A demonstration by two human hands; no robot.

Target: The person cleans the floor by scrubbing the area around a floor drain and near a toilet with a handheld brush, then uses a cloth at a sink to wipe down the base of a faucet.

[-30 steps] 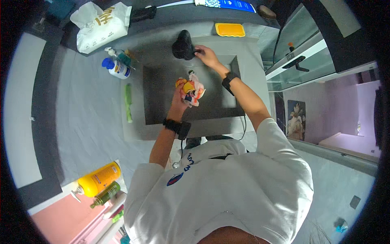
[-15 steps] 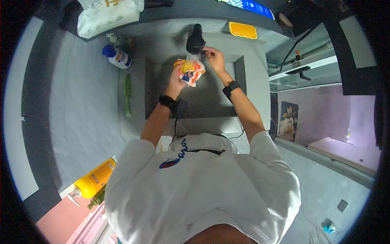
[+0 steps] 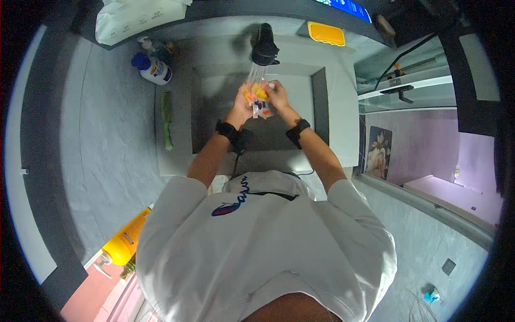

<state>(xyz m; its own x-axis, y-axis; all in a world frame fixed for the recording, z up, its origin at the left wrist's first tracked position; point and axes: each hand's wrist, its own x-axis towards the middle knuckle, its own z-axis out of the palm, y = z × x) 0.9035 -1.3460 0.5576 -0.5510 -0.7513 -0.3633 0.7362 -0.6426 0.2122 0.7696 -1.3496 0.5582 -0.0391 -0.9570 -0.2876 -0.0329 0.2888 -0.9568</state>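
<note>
Water streams from a black faucet (image 3: 264,49) onto a crumpled yellow, orange and white piece (image 3: 259,93), soft like cloth or thin plastic, with dark blue patches. My left hand (image 3: 241,108) grips it from the left side, fingers closed round it. From the right, my right hand (image 3: 278,99) has its fingers bent onto the same piece. Both hands are over the grey sink (image 3: 320,107), below the spout. Part of the piece hangs toward me between the hands. Its exact kind is unclear.
Left of the sink stand a white bottle with a blue cap (image 3: 153,70) and a long green object (image 3: 167,121). A yellow-orange tray (image 3: 326,33) lies behind. A white package (image 3: 137,20) sits on the shelf. Lower left is a yellow pump bottle (image 3: 122,244).
My right hand has left the faucet's side and come down onto the crumpled piece. The piece has turned and bunched between both hands. Water was running in both frames.
</note>
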